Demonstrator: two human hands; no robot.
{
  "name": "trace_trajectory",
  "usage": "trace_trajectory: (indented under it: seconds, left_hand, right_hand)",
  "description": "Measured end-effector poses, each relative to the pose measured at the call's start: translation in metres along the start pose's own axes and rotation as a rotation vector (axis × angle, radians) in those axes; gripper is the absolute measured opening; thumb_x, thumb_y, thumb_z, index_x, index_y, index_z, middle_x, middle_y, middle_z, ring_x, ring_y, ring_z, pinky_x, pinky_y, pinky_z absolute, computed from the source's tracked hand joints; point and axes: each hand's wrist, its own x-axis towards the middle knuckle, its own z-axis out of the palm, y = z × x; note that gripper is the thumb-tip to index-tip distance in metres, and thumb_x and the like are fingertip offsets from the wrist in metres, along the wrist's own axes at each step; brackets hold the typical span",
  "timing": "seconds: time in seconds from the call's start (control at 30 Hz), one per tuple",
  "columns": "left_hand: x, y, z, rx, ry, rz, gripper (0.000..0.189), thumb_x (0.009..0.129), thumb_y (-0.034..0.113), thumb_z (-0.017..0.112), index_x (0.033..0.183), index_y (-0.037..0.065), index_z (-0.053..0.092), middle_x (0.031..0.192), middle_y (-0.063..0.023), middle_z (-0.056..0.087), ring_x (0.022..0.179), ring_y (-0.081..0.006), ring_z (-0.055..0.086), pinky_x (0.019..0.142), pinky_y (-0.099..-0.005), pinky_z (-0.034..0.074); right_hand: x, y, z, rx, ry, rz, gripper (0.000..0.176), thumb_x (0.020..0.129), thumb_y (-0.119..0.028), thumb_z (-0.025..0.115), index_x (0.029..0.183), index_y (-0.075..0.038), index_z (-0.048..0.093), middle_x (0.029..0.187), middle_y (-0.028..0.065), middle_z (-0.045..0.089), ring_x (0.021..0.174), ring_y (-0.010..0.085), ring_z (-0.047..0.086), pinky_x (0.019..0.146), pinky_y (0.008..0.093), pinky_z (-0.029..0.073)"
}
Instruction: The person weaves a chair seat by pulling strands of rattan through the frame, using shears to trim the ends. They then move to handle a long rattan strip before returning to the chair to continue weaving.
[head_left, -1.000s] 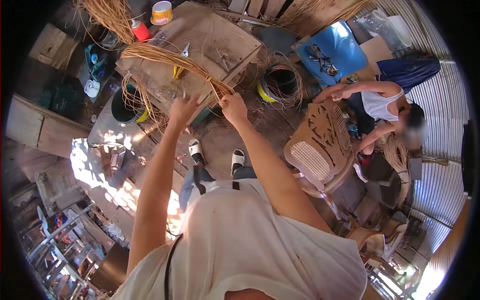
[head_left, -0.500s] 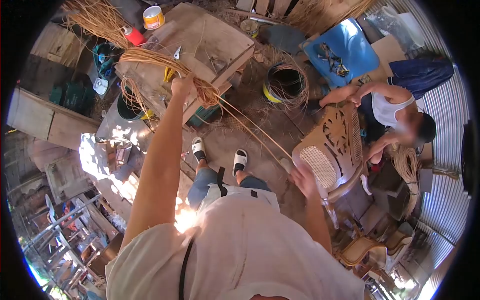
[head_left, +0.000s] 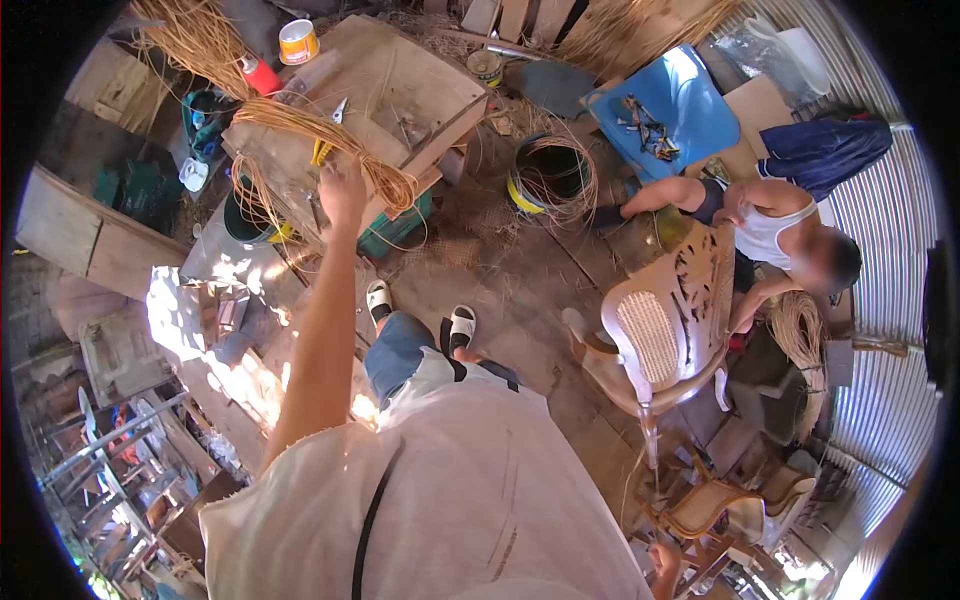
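A coiled bundle of rattan strands (head_left: pixel 392 182) lies across the wooden worktable (head_left: pixel 440 75) and hangs over its near edge. My left hand (head_left: pixel 343 196) is just below the bundle, fingers curled; whether any strand is inside them is hidden. Close by on the tabletop are a yellow-handled tool (head_left: pixel 321 151) and a pair of metal-bladed cutters (head_left: pixel 340 110). Low at the right, my right hand (head_left: pixel 664 560) is closed and partly hidden by my shirt. A thin strand appears to curve near it.
A co-worker (head_left: pixel 775 215) sits at the right behind a carved chair with a cane panel (head_left: pixel 645 335). A bucket with loose strands (head_left: pixel 550 175) stands on the floor. Nearby are a blue plastic seat (head_left: pixel 700 110), another strand bundle (head_left: pixel 797 330) and chair frames (head_left: pixel 705 508).
My right hand has swung down and back to my side, and the strands stretched from the bundle no longer cross the floor. My left hand has dropped slightly away from the bundle.
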Motion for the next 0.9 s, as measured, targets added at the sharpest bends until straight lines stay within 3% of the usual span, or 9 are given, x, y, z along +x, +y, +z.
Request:
trace_trajectory:
  seconds: [0.07,0.13,0.17,0.23,0.3,0.43,0.7,0.77,0.9]
  left_hand:
    - [-0.048,0.042,-0.055,-0.176,-0.126,-0.014,0.043,0.088,0.038,0.064,0.097,-0.004,0.067,0.082,-0.0225,0.069,0.079,-0.0389,0.067,0.071,-0.0453,0.051]
    - [-0.108,0.060,-0.095,-0.161,-0.675,-0.316,0.044,0.091,0.040,0.063,0.096,-0.004,0.069,0.079,-0.0186,0.070,0.076,-0.0292,0.067,0.069,-0.0421,0.051]
    - [-0.141,0.063,-0.108,-0.266,-0.998,-0.259,0.046,0.090,0.043,0.063,0.098,-0.002,0.071,0.079,-0.0145,0.069,0.075,-0.0192,0.064,0.069,-0.0384,0.051]
    - [-0.193,0.080,-0.130,-0.420,-1.493,0.080,0.035,0.098,0.033,0.059,0.103,0.001,0.071,0.080,0.0000,0.067,0.069,-0.0118,0.058,0.066,-0.0303,0.049]
    - [-0.216,0.122,-0.156,-0.471,-1.681,-0.350,0.030,0.100,0.029,0.058,0.105,0.001,0.070,0.087,-0.0016,0.069,0.066,-0.0083,0.055,0.057,-0.0273,0.045]
    - [-0.186,0.141,-0.192,-0.787,-1.378,-0.399,0.034,0.096,0.035,0.064,0.104,0.004,0.071,0.092,-0.0033,0.070,0.070,-0.0066,0.056,0.057,-0.0225,0.043]
    - [-0.080,0.073,-0.319,-0.990,-0.406,-0.307,0.024,0.097,0.020,0.060,0.109,-0.001,0.064,0.092,-0.0076,0.071,0.067,-0.0071,0.060,0.052,-0.0179,0.042]
    - [-0.054,0.047,-0.365,-1.034,-0.221,-0.501,0.020,0.099,0.019,0.058,0.107,0.001,0.062,0.089,-0.0061,0.068,0.068,-0.0092,0.061,0.057,-0.0206,0.046]
    - [0.007,-0.011,-0.413,-1.182,-0.069,-0.360,0.014,0.101,0.018,0.056,0.103,0.005,0.062,0.086,-0.0025,0.063,0.075,-0.0081,0.057,0.062,-0.0219,0.045]
  right_hand:
    - [-0.012,-0.079,0.050,0.235,-0.761,-0.311,0.020,0.094,-0.022,0.065,0.081,-0.011,0.055,0.062,0.0000,0.046,0.051,0.0147,0.043,0.051,0.0353,0.040]
    - [-0.140,-0.208,0.131,0.448,-0.809,-0.343,0.018,0.100,-0.023,0.058,0.087,-0.013,0.052,0.056,-0.0032,0.038,0.045,0.0078,0.038,0.040,0.0255,0.031]
    - [-0.193,-0.258,0.155,0.501,-0.823,-0.546,0.012,0.098,-0.020,0.060,0.108,-0.013,0.062,0.059,-0.0057,0.039,0.048,0.0070,0.040,0.042,0.0239,0.030]
    - [-0.284,-0.335,0.193,0.541,-0.945,-0.705,0.020,0.097,-0.018,0.061,0.115,-0.008,0.064,0.061,-0.0060,0.045,0.049,0.0045,0.040,0.042,0.0224,0.030]
    - [-0.368,-0.382,0.209,0.357,-0.971,-1.097,0.019,0.099,-0.018,0.058,0.112,-0.006,0.063,0.064,-0.0052,0.047,0.051,0.0041,0.041,0.044,0.0221,0.031]
    - [-0.444,-0.408,0.215,0.208,-1.029,-1.480,0.020,0.100,-0.016,0.056,0.114,-0.003,0.062,0.067,-0.0054,0.047,0.056,0.0036,0.041,0.051,0.0201,0.033]
    - [-0.351,-0.427,0.262,0.066,-0.766,-1.473,0.015,0.098,-0.016,0.058,0.101,-0.004,0.067,0.076,-0.0031,0.057,0.068,0.0053,0.050,0.059,0.0215,0.040]
    - [-0.331,-0.430,0.261,-0.006,-0.719,-1.478,0.013,0.097,-0.015,0.059,0.098,-0.005,0.067,0.076,-0.0049,0.056,0.067,0.0044,0.049,0.059,0.0206,0.039]
    - [-0.320,-0.441,0.258,-0.152,-0.709,-1.358,0.015,0.097,-0.017,0.060,0.097,-0.004,0.067,0.077,-0.0029,0.061,0.068,0.0061,0.054,0.061,0.0214,0.044]
